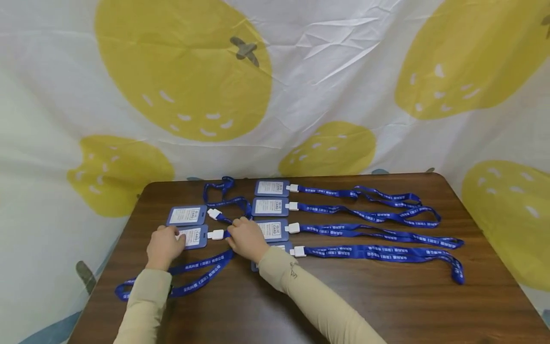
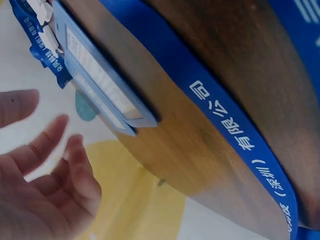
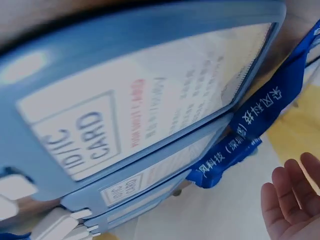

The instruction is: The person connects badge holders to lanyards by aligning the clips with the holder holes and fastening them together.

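Observation:
My left hand point(image 1: 164, 246) is at the left end of the lower-left blue ID card holder point(image 1: 196, 237). Its fingers point(image 2: 47, 142) are loosely bent and apart from the thumb in the left wrist view, with nothing seen between them. A white clip point(image 1: 216, 234) is at that holder's right end. My right hand point(image 1: 248, 239) is over the blue lanyard point(image 1: 242, 203) right of this clip, partly covering it. Relaxed fingers point(image 3: 292, 187) show in the right wrist view, holding nothing visible. Another holder point(image 1: 187, 215) lies just behind, with its own white clip point(image 1: 214, 213) beside it.
Several card holders with lanyards form a column at the centre, including the rear holder point(image 1: 272, 188); their straps point(image 1: 369, 253) run right. The front holder point(image 1: 281, 246) is partly hidden by my right arm. A looped lanyard point(image 1: 202, 282) lies near my left sleeve on the brown table point(image 1: 386, 301).

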The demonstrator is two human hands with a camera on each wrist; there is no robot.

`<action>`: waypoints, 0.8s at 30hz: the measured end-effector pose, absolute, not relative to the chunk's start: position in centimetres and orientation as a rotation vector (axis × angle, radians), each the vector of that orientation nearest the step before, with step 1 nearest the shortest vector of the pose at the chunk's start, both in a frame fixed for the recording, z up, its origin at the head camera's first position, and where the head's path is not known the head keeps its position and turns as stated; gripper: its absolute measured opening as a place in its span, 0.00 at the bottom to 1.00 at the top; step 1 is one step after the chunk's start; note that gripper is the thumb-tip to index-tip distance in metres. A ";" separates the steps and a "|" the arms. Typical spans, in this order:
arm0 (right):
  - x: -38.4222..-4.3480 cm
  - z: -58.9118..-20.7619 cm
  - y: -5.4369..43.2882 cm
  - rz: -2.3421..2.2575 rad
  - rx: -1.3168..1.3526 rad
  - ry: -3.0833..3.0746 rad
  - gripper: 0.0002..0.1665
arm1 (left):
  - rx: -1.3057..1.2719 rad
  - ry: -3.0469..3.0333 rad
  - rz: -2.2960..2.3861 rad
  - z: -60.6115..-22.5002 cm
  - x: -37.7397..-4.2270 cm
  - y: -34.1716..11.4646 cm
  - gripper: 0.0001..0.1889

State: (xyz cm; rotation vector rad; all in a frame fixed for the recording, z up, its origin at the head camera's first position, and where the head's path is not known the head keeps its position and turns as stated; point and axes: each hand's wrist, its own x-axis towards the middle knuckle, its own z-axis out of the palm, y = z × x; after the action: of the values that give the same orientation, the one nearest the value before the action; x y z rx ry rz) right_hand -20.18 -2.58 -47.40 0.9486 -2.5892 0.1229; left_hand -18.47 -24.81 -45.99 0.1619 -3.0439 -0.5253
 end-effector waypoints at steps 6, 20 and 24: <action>-20.8 -47.5 -4.5 -0.011 0.998 -2.624 0.13 | 0.330 -3.078 -0.448 -46.3 -19.0 -24.7 0.21; -21.5 -48.9 -6.6 -0.147 1.010 -2.724 0.22 | 0.396 -3.294 -0.421 -47.0 -19.8 -24.5 0.27; -21.7 -49.6 -6.8 -0.128 1.016 -2.784 0.22 | 0.403 -3.313 -0.412 -47.1 -19.9 -24.7 0.28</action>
State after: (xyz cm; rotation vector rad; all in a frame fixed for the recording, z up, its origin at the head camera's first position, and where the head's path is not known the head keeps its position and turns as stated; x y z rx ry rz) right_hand -21.73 -6.80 -49.63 1.0159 -2.7844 -0.1283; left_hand -19.92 -24.70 -47.10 0.4026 -3.3133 -0.4117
